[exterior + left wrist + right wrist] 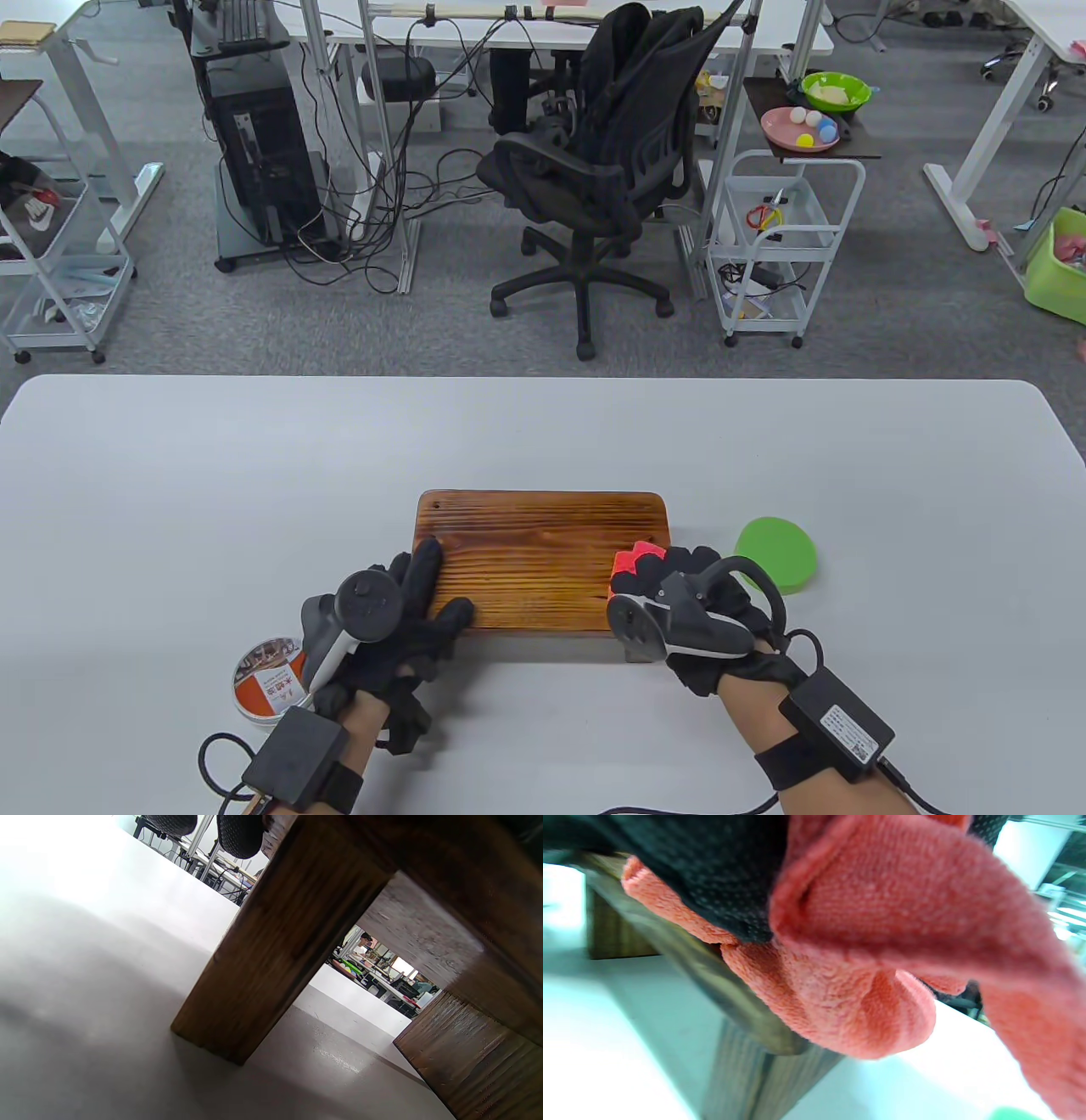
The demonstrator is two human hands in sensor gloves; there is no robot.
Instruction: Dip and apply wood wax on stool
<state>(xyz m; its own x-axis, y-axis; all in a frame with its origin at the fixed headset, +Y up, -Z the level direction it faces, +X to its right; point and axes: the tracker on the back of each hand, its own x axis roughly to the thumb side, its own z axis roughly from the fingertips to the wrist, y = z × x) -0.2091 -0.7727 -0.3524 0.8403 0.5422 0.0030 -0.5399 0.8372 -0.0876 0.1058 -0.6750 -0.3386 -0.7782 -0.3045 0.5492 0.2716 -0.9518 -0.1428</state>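
Stool [541, 556], low, dark-stained wood with strong lengthwise grain and rounded corners, stood on the white counter [543, 433] near its front edge, squarely before the person; plank legs showed from beneath in the left wrist view; seat looked dry-to-satin, any wax film too faint to judge. Cloth [632, 562], coral-red terry, lay bunched on the seat's near right corner; right hand [687, 607] held it, its grip clamped on the folds, a loose tail hanging over the seat edge in the right wrist view. Left hand [399, 615] rested on the seat's near left corner, grip apart, fingers spread flat, holding nothing. Wax tin [270, 679], round with an orange label, sat on the counter just left of the left wrist, partly hidden; whether lidded, could not tell. Green lid [776, 553], round, lay just right of the stool. Risks, as judged: stool skidding should the bracing hand lift; hanging tail smearing wax onto the counter; left wrist knocking the tin; uneven, patchy coat from rubbing across the grain.
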